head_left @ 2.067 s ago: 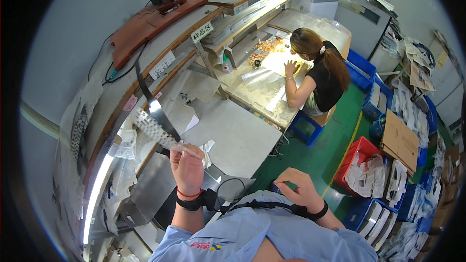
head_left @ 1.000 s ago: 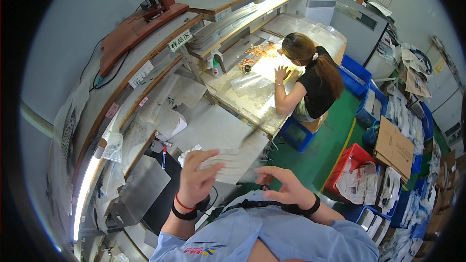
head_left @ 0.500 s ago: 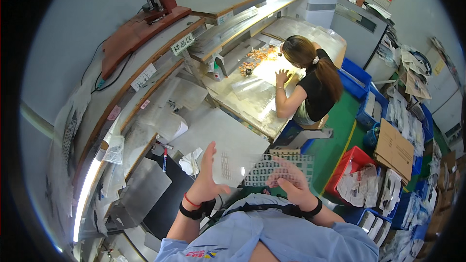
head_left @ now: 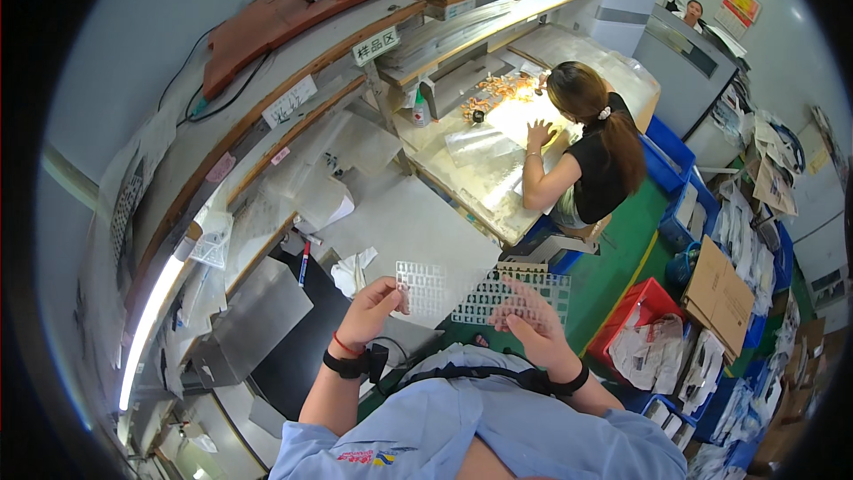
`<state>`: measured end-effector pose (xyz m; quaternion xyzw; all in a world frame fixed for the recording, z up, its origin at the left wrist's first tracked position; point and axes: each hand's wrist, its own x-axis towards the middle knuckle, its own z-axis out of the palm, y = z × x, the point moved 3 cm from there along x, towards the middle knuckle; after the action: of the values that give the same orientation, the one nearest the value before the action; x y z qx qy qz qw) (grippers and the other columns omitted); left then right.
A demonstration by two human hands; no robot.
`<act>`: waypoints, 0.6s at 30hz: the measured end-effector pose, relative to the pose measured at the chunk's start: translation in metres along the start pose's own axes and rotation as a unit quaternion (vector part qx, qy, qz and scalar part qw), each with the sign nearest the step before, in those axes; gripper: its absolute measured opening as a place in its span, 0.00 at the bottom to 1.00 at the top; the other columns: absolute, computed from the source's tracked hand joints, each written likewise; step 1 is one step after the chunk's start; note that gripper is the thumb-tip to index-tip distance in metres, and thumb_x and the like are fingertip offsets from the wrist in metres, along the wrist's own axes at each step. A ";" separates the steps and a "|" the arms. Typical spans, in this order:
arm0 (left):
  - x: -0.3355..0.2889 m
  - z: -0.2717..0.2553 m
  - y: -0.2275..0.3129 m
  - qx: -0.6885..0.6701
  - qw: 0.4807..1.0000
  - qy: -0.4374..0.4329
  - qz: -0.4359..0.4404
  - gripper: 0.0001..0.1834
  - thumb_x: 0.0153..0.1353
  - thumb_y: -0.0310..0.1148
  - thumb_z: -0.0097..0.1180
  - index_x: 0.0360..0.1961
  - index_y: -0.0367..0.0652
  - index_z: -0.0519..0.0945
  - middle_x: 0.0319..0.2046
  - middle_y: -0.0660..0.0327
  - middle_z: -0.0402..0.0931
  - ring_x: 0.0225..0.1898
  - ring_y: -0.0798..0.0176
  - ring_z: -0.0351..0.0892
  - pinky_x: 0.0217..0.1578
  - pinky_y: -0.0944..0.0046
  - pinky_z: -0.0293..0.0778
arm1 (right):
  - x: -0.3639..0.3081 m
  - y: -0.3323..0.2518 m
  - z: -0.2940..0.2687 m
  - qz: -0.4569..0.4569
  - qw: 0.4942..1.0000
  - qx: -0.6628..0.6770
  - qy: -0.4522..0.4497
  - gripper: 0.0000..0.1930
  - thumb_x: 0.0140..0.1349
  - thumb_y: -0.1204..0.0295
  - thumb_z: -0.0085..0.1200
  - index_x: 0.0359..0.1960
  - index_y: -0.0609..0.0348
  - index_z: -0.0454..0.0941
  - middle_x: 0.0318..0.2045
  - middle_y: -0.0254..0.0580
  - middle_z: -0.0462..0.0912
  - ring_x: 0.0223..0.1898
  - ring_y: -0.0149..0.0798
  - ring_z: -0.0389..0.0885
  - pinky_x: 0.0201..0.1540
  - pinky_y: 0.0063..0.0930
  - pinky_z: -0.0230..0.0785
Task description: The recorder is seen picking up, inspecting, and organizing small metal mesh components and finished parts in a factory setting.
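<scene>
Just below the frame's centre, our left hand (head_left: pixel 370 311) pinches the left edge of a clear, perforated sheet (head_left: pixel 480 299); whether our right hand (head_left: pixel 537 320), at its other end, grips it, we cannot tell. If that pinch loosens, the sheet could slip.

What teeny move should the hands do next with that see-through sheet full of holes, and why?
Perhaps the right hand should gently close on the near edge of the clear slotted sheet to steady it. The left hand pinches the left end, while the right shows partly through the sheet, and I can't tell whether it grips.
</scene>
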<state>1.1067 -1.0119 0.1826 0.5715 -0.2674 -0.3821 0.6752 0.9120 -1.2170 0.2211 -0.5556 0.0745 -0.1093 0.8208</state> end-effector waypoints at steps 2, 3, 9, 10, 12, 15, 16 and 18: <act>0.001 -0.002 0.000 0.066 0.998 0.006 -0.010 0.08 0.66 0.27 0.45 0.44 0.38 0.73 0.28 0.66 0.73 0.33 0.72 0.71 0.37 0.70 0.67 | 0.002 0.001 0.002 0.015 1.000 -0.017 0.008 0.26 0.64 0.78 0.44 0.64 0.68 0.54 0.38 0.42 0.77 0.39 0.31 0.75 0.43 0.23 0.68; 0.003 -0.009 -0.006 0.097 0.995 0.033 -0.021 0.09 0.66 0.27 0.45 0.44 0.37 0.74 0.26 0.66 0.73 0.30 0.72 0.71 0.35 0.71 0.67 | 0.003 0.000 0.005 0.003 0.999 -0.033 0.019 0.27 0.64 0.78 0.45 0.64 0.68 0.54 0.38 0.42 0.77 0.39 0.31 0.75 0.43 0.24 0.68; 0.008 -0.055 -0.002 0.173 0.974 0.145 0.019 0.09 0.66 0.29 0.46 0.43 0.36 0.75 0.24 0.66 0.73 0.26 0.74 0.71 0.30 0.74 0.65 | 0.008 0.006 -0.001 -0.045 0.996 -0.070 0.033 0.26 0.64 0.79 0.46 0.64 0.66 0.57 0.36 0.39 0.77 0.39 0.31 0.75 0.43 0.22 0.68; 0.006 -0.063 0.000 0.208 0.963 0.172 0.020 0.09 0.66 0.29 0.47 0.43 0.36 0.75 0.23 0.66 0.73 0.26 0.75 0.71 0.29 0.74 0.65 | 0.010 0.007 -0.002 -0.043 0.995 -0.090 0.031 0.26 0.64 0.80 0.46 0.64 0.66 0.57 0.35 0.41 0.77 0.39 0.31 0.75 0.42 0.23 0.68; 0.011 -0.078 0.006 0.237 0.949 0.205 0.032 0.10 0.66 0.30 0.47 0.42 0.35 0.75 0.22 0.66 0.73 0.25 0.74 0.71 0.28 0.74 0.65 | 0.009 0.006 -0.001 -0.040 0.995 -0.087 0.034 0.25 0.63 0.80 0.46 0.63 0.66 0.58 0.35 0.42 0.77 0.38 0.31 0.75 0.42 0.23 0.68; 0.026 -0.122 0.004 0.231 0.918 0.297 0.125 0.11 0.66 0.32 0.48 0.41 0.35 0.76 0.21 0.66 0.72 0.25 0.74 0.71 0.27 0.73 0.65 | 0.008 0.003 0.000 -0.049 0.993 -0.090 0.054 0.25 0.63 0.82 0.45 0.63 0.65 0.59 0.34 0.43 0.77 0.36 0.31 0.74 0.41 0.23 0.68; 0.031 -0.139 0.004 0.214 0.910 0.328 0.135 0.11 0.66 0.32 0.48 0.41 0.35 0.76 0.21 0.66 0.72 0.24 0.74 0.70 0.27 0.73 0.65 | 0.006 0.002 -0.002 -0.058 0.991 -0.096 0.074 0.25 0.63 0.82 0.45 0.62 0.65 0.60 0.34 0.43 0.78 0.36 0.31 0.74 0.40 0.23 0.68; 0.036 -0.168 0.014 0.190 0.883 0.398 0.162 0.10 0.68 0.33 0.46 0.39 0.36 0.75 0.20 0.67 0.69 0.22 0.73 0.69 0.26 0.73 0.66 | 0.005 0.002 -0.002 -0.056 0.990 -0.107 0.071 0.23 0.63 0.82 0.44 0.62 0.65 0.61 0.34 0.43 0.78 0.35 0.30 0.74 0.40 0.23 0.68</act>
<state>1.2642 -0.9455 0.1588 0.7411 -0.1327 0.0505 0.6562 0.9162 -1.2192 0.2184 -0.6343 0.1128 -0.1861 0.7418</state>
